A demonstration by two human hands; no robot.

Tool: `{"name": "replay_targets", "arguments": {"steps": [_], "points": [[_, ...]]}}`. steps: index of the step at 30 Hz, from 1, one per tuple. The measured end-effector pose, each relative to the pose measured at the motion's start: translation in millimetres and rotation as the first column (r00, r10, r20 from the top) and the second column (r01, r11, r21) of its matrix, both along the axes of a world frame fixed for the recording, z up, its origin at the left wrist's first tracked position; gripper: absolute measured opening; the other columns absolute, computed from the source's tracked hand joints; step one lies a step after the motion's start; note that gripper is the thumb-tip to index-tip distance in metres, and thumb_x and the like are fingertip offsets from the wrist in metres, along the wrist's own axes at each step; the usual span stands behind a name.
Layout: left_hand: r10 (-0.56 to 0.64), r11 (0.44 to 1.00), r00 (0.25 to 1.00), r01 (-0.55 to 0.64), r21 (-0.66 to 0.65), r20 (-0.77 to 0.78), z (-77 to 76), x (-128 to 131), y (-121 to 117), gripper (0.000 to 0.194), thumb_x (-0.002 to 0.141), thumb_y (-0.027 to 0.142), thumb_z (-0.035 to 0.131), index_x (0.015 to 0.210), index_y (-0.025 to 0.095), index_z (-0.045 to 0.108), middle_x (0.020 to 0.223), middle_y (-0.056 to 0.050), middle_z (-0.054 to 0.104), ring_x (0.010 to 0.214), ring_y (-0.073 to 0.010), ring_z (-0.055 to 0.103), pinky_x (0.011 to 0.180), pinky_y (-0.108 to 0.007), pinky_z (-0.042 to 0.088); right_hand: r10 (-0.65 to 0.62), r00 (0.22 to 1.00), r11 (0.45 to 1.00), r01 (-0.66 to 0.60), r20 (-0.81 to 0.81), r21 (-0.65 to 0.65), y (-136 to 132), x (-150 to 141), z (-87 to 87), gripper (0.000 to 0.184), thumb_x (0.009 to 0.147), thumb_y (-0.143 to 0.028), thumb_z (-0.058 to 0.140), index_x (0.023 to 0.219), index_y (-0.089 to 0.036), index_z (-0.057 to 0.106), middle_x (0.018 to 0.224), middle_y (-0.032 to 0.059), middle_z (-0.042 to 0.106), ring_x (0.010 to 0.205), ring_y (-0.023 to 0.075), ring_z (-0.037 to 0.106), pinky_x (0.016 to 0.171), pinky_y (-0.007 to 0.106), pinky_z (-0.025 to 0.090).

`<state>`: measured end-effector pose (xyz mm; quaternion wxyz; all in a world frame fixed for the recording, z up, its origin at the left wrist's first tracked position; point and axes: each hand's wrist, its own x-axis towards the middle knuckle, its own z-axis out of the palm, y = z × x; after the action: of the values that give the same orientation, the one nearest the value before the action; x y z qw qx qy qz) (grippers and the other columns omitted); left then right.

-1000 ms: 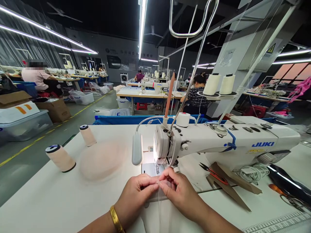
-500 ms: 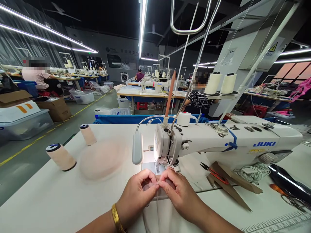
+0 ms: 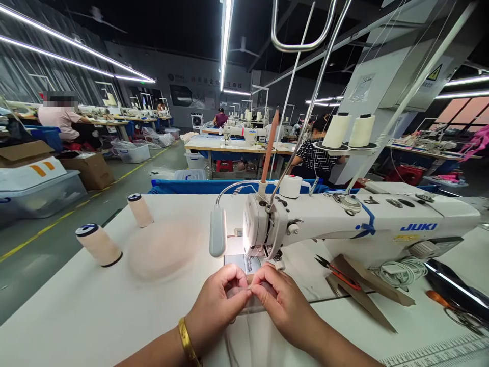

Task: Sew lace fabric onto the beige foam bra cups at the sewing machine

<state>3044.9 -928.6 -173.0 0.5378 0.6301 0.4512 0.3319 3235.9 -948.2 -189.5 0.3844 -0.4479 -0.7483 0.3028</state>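
My left hand (image 3: 221,295) and my right hand (image 3: 281,300) meet thumb to thumb just in front of the sewing machine's (image 3: 263,224) needle area. Both pinch a thin, sheer pale fabric (image 3: 254,331), which hangs down between the wrists toward the table's front edge. The presser foot (image 3: 249,263) stands just beyond my fingertips, over the metal needle plate (image 3: 237,262). Most of the gripped fabric edge is hidden by my fingers. On my left wrist is a gold bracelet (image 3: 186,340).
Two peach thread cones (image 3: 100,246) stand left, beside a pile of sheer peach fabric (image 3: 164,250). Red-handled thread snips (image 3: 340,272) lie on brown card (image 3: 362,300) at right, near a coiled white cable (image 3: 401,272) and a clear ruler (image 3: 439,351). Co-workers sit at machines beyond.
Both hands keep the same pinch at the same spot before the needle. The view has shifted very slightly; the fabric has barely moved.
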Motion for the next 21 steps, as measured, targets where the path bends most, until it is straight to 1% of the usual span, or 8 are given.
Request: {"name": "replay_targets", "arguments": {"steps": [4,10,13,16,19,21], "points": [[-0.007,1.000,1.000,0.007,0.010,0.005,-1.3,-0.3,-0.6,0.031,0.079,0.047,0.067,0.078,0.021,0.050,0.073,0.001,0.057,0.056,-0.0113,0.043,0.047,-0.022,0.038,0.008,1.000,0.999,-0.009,0.014,0.040,-0.4,-0.1,-1.2,0.015,0.104,-0.028,0.047,0.092,-0.025,0.056,0.085,-0.0007,0.062,0.078,0.0188,0.055,0.070,0.031,0.036],[0.012,1.000,1.000,-0.012,0.008,-0.010,-0.8,-0.6,-1.1,0.030,0.080,0.045,0.070,0.080,0.021,0.051,0.065,0.006,0.048,0.056,-0.0110,0.040,0.047,-0.021,0.037,-0.007,1.000,0.997,0.005,0.028,0.076,1.8,-0.4,-2.0,0.016,0.104,-0.027,0.048,0.091,-0.024,0.056,0.083,-0.0004,0.062,0.077,0.0189,0.056,0.069,0.031,0.037],[0.021,1.000,1.000,-0.021,0.021,0.002,-0.1,0.1,-0.3,0.028,0.081,0.044,0.070,0.085,0.020,0.055,0.065,0.006,0.046,0.057,-0.0113,0.039,0.047,-0.020,0.038,-0.006,0.999,0.997,0.003,0.034,0.079,0.8,0.1,-1.5,0.015,0.104,-0.027,0.048,0.091,-0.024,0.057,0.084,0.0000,0.062,0.078,0.0192,0.056,0.069,0.031,0.037],[-0.013,1.000,1.000,0.013,0.005,-0.007,1.2,0.6,-0.7,0.030,0.083,0.046,0.068,0.090,0.018,0.061,0.066,0.006,0.047,0.056,-0.0112,0.041,0.048,-0.022,0.039,0.000,0.999,0.998,-0.003,0.048,0.066,-1.0,-0.1,-0.6,0.015,0.104,-0.028,0.047,0.092,-0.025,0.056,0.085,0.0000,0.061,0.078,0.0194,0.056,0.070,0.031,0.038],[-0.033,0.999,0.999,0.033,-0.007,-0.017,1.3,0.1,-1.2,0.032,0.084,0.049,0.067,0.085,0.018,0.061,0.066,0.005,0.049,0.056,-0.0119,0.041,0.048,-0.023,0.039,-0.013,0.996,0.999,0.009,0.083,0.043,-0.9,-1.5,0.7,0.017,0.106,-0.031,0.044,0.093,-0.025,0.054,0.088,0.0006,0.060,0.080,0.0202,0.056,0.071,0.031,0.041],[-0.024,1.000,1.000,0.024,-0.012,-0.018,0.1,-1.3,0.7,0.032,0.083,0.049,0.068,0.081,0.018,0.060,0.068,0.004,0.051,0.056,-0.0125,0.042,0.048,-0.023,0.039,-0.022,0.994,0.999,0.018,0.104,0.043,0.5,-1.6,1.6,0.017,0.107,-0.031,0.041,0.095,-0.025,0.052,0.094,0.0023,0.061,0.085,0.0210,0.058,0.074,0.033,0.045]]}}
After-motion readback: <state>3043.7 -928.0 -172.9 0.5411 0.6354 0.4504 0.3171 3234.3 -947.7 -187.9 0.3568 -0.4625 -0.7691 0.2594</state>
